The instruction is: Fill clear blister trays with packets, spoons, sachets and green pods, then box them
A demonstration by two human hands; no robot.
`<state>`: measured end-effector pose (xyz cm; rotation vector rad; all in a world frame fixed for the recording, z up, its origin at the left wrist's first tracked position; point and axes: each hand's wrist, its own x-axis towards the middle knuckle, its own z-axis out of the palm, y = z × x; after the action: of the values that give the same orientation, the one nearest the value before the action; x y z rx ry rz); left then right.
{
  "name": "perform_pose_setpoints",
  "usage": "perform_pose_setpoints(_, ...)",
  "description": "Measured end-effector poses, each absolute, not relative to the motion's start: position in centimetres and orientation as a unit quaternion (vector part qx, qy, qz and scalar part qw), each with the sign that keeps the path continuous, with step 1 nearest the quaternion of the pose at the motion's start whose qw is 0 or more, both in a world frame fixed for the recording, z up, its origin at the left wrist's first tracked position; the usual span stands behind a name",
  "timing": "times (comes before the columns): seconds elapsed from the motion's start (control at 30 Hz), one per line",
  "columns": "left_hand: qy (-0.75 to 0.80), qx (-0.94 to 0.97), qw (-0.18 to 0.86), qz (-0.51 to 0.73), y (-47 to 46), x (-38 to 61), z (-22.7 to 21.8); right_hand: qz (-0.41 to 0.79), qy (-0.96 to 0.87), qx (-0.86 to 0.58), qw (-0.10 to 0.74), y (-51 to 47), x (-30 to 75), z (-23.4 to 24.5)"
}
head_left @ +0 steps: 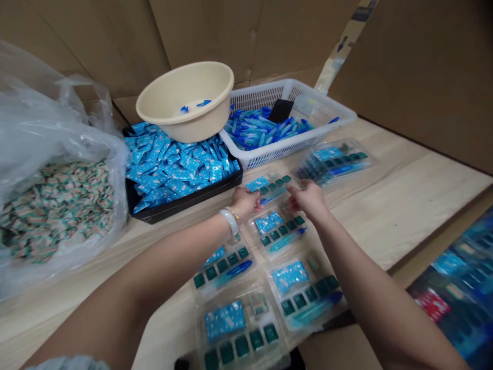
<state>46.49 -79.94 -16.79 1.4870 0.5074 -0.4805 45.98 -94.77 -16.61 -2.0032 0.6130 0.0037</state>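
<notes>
Two hands at work: left hand (244,201) and right hand (308,199) both pinch the edges of a clear plastic tray (271,189) on the surface (389,205). Thin plastic could flex or catch neighbouring trays (279,231), jolting loose its blue packet (257,183).

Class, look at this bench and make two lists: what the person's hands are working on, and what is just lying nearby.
Working on:
left hand, right hand, clear tray

Lying nearby:
other filled trays; cream bowl; white basket; black tray; plastic bag
</notes>
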Motion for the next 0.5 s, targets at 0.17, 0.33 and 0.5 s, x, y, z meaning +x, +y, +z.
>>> perform_pose_setpoints(0.17,0.209,0.734,0.623,-0.17,-79.6,47.4,-18.3,-0.085,0.091,-0.985,0.118,-95.4,46.6,-16.8)
perform_pose_setpoints(0.33,0.173,0.786,0.586,-0.091,-78.7,47.5,-19.6,0.018,0.033,-0.993,0.111,-94.4,49.6,-18.8)
perform_pose_setpoints(0.5,0.176,0.714,0.667,-0.118,-78.7,47.8,-20.2,0.04,0.111,-0.964,0.24,-94.4,51.5,-19.3)
